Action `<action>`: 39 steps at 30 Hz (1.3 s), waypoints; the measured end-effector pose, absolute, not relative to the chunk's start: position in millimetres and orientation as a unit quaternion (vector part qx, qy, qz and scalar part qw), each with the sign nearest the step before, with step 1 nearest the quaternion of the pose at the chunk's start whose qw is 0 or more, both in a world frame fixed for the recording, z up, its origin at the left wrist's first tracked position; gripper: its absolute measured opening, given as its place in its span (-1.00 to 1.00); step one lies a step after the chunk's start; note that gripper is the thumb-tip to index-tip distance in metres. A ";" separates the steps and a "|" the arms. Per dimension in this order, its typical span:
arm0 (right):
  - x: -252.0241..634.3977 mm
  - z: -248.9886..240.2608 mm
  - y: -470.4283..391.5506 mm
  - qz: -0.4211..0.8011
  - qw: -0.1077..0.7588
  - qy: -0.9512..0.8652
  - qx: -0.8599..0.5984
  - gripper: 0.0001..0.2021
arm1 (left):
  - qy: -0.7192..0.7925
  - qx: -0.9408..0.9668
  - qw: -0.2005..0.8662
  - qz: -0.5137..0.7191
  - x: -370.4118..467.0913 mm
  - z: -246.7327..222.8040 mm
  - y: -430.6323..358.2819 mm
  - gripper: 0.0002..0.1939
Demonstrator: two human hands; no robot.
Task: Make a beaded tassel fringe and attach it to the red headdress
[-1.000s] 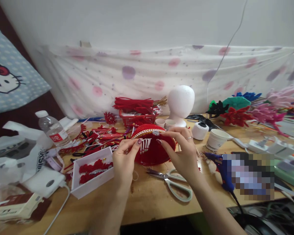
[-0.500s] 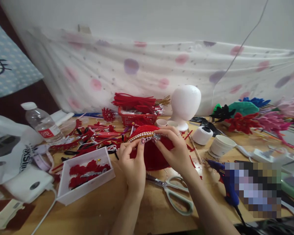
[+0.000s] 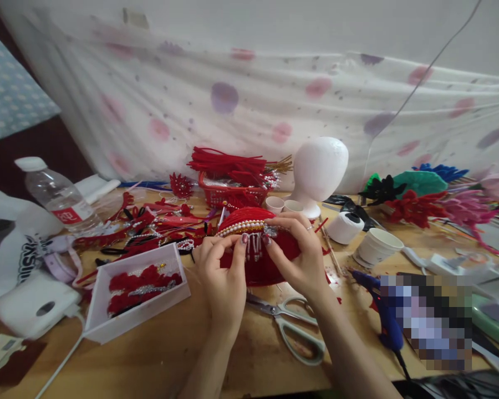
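Observation:
Between my hands is a red domed headpiece point(image 3: 253, 271), its front edged with pearl rows and a gold band point(image 3: 249, 228). My left hand point(image 3: 222, 266) grips its left side, thumb close to the pearl trim. On the other side, my right hand point(image 3: 297, 257) holds the edge, with the index finger along the top and the thumb below a silvery ornament point(image 3: 269, 230). Short white bead strands point(image 3: 254, 247) hang between the two thumbs. Both palms hide parts of the headpiece. Scissors point(image 3: 289, 321) lie partly spread on the table just below it.
A white box point(image 3: 137, 318) of red flowers stands left, near a plastic bottle point(image 3: 58, 194). Behind are a red basket point(image 3: 233, 195) and a white foam head point(image 3: 320, 169). To the right are a thread spool point(image 3: 345, 228), a paper cup point(image 3: 377, 247) and a blue glue gun point(image 3: 388, 310).
The bead strands now hang visibly between my thumbs, where they were bunched at the fingertips before. My hands stay on the headpiece. The view has shifted slightly.

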State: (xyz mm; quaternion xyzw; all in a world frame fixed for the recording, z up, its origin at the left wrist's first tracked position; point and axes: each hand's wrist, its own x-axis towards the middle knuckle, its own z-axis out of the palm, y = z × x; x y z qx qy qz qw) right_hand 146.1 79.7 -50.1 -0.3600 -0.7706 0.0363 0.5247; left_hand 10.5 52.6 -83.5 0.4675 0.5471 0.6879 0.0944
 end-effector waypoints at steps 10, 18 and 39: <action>144.7 -52.9 82.9 0.023 0.538 -0.763 -0.358 -0.80 | 0.550 0.478 0.007 0.685 16.7 -84.9 58.2 -0.85; 147.0 -55.3 84.5 0.020 0.536 -0.767 -0.353 -0.77 | 0.555 0.465 0.022 0.689 18.2 -81.2 58.2 -0.83; 144.2 -59.3 86.5 0.005 0.576 -0.725 -0.378 -0.88 | 0.568 0.492 -0.026 0.660 17.1 -76.6 57.9 -0.88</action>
